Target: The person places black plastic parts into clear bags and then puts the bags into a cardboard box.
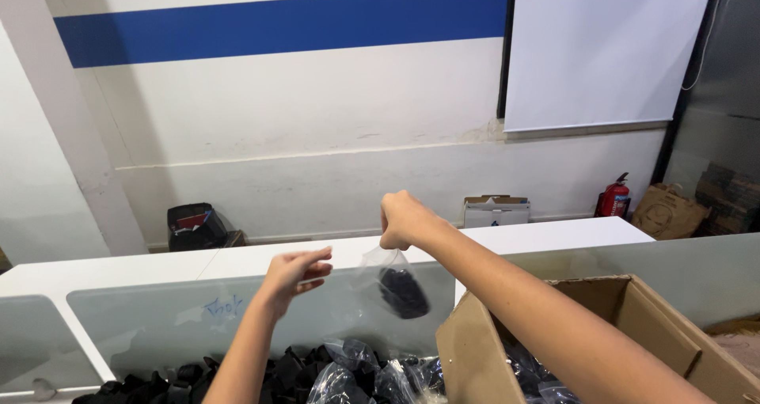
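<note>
Clear bag (393, 281) pinched in my right hand (404, 218) | left hand (294, 273) loose, empty | I'd hold the top steady above the cardboard box (633, 325).

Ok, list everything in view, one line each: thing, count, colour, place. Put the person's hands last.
clear bag: one, see-through with a black item inside, hanging from the right hand
pile of bagged black items: count cannot be told, black in clear plastic, bottom centre
cardboard box: one, brown, open, bottom right, more bagged items inside
glass partition: one, frosted, behind the pile
white desk: one, beyond the partition
fire extinguisher: one, red, on the floor at the far right
black bin: one, by the wall, left
white box: one, by the wall, centre right
white screen: one, on the wall, upper right
left hand: open, beside the bag
right hand: pinching the bag's top
</note>
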